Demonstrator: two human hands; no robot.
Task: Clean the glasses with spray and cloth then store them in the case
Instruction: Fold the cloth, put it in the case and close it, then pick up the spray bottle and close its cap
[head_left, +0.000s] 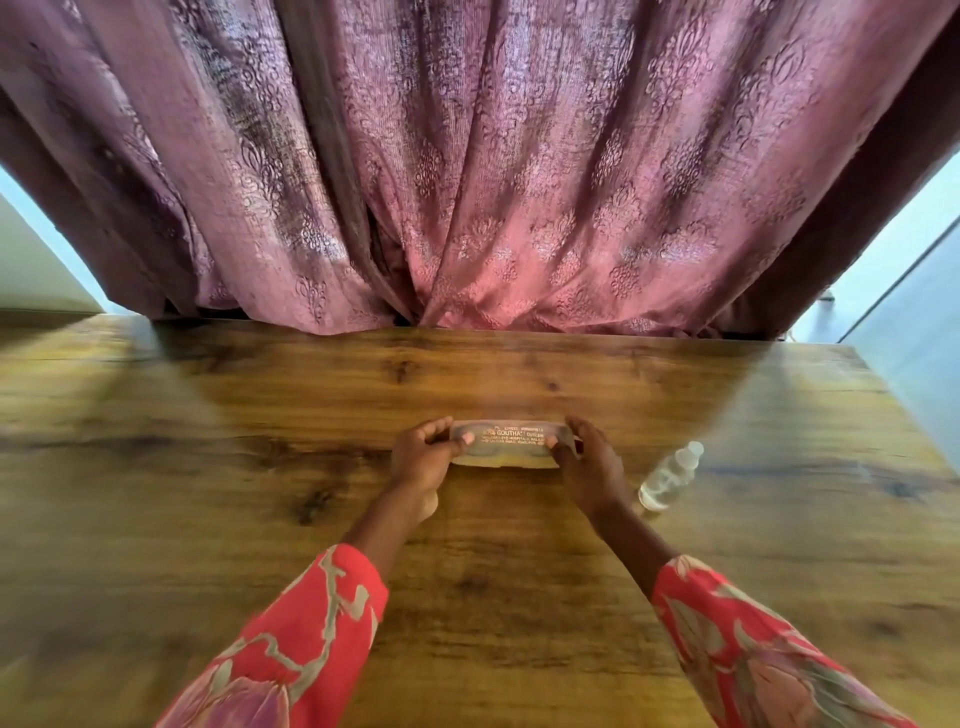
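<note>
Left hand (423, 457) and right hand (587, 465) pinch opposite ends of the case (506, 442), its long axis left-right.

case (511, 441) | lid print: "GOUTHA…" legible | smaller lines below too blurred

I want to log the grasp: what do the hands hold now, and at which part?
Both hands hold the translucent glasses case by its two short ends: left hand at the left end, right hand at the right.
</note>
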